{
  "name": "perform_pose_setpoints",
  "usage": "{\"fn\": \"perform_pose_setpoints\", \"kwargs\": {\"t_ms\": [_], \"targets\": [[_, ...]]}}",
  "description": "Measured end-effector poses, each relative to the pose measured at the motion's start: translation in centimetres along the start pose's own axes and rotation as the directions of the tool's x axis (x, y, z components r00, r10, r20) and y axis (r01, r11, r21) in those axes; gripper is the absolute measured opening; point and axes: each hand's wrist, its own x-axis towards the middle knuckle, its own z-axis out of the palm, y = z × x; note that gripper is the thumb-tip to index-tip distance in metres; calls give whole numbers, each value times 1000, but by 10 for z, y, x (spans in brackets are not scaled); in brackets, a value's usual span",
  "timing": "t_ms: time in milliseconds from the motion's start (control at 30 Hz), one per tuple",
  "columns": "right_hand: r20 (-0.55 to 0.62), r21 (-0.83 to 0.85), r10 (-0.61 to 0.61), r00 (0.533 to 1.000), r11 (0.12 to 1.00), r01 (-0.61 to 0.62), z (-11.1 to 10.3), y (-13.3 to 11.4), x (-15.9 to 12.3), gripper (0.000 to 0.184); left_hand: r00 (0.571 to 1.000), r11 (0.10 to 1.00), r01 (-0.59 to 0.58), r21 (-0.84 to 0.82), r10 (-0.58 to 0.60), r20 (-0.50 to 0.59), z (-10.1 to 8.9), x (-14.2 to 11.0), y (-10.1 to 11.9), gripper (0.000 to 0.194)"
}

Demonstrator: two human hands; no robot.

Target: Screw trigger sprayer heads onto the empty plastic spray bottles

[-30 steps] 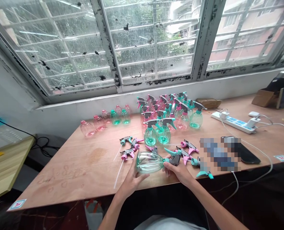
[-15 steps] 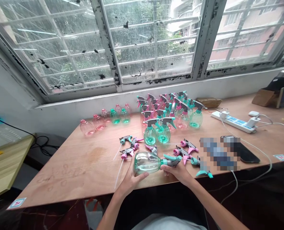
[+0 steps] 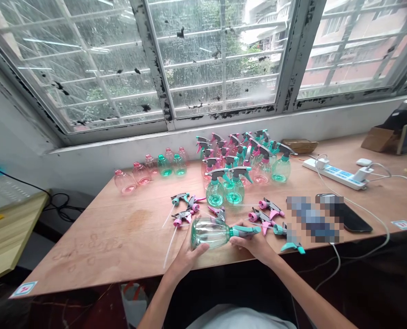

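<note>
A clear green spray bottle (image 3: 210, 232) lies sideways in the air just above the table's front edge, its base to the left. My left hand (image 3: 190, 256) is wrapped round the base end. At the neck, my right hand (image 3: 254, 244) grips the collar of the teal and grey spray head (image 3: 244, 231), which sits on the bottle. Loose pink spray heads (image 3: 183, 218) and a teal one (image 3: 180, 199) lie beyond my left hand. Near my right hand are more pink spray heads (image 3: 261, 218) and a teal spray head (image 3: 286, 233).
Assembled spray bottles (image 3: 234, 189) stand in a cluster at the middle back. Open pink and green bottles (image 3: 141, 173) line the back left. To the right lie a white power strip (image 3: 337, 173) with cables, a dark phone (image 3: 356, 218) and a blurred-out patch.
The spray head has turned about the bottle's axis, its trigger now facing more towards me. The bottle has shifted very slightly left; both hands keep their hold.
</note>
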Motion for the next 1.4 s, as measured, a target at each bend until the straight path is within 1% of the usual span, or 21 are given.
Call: {"fn": "perform_pose_setpoints", "kwargs": {"t_ms": [167,300,367,467,533,600,667,800,833,1067,1300,1400], "targets": [[-17,-12,1,1000,1000,-1,-1,4,2,36,1000,1000,-25,0,25,8,3,3,0,112],[-33,-43,-3,999,999,2,0,5,2,42,999,999,-39,-15,39,-3,6,4,2,111],[-32,-59,-2,999,998,0,0,3,0,39,999,999,-37,-17,36,-12,6,3,4,113],[-20,-98,-3,1000,995,1,1,-5,-3,26,1000,999,-18,-27,17,-26,4,1,5,106],[-12,-129,-17,1000,991,15,1,-10,-4,27,999,999,2,-44,-3,-32,2,0,5,95],[-8,-147,-28,1000,989,26,2,-13,-5,30,999,998,23,-59,-25,-35,0,-1,4,89],[-4,-139,-14,1000,990,13,2,-12,-5,29,998,997,40,-72,-43,-36,0,0,3,87],[4,-112,39,999,993,-38,3,-4,-5,19,998,995,44,-94,-48,-36,1,1,-1,93],[1,-112,45,999,993,-45,3,-3,-5,21,998,994,40,-98,-44,-36,2,1,-2,95],[-37,-104,76,996,991,-79,2,4,-5,54,1000,995,4,-99,-6,-20,5,-3,-12,103],[-72,-37,87,994,995,-90,8,0,-8,61,999,997,-28,-79,27,-18,7,-6,-17,103],[-75,-10,88,993,996,-89,11,-2,-9,60,999,997,-40,-69,39,-15,8,-6,-16,101]]}}
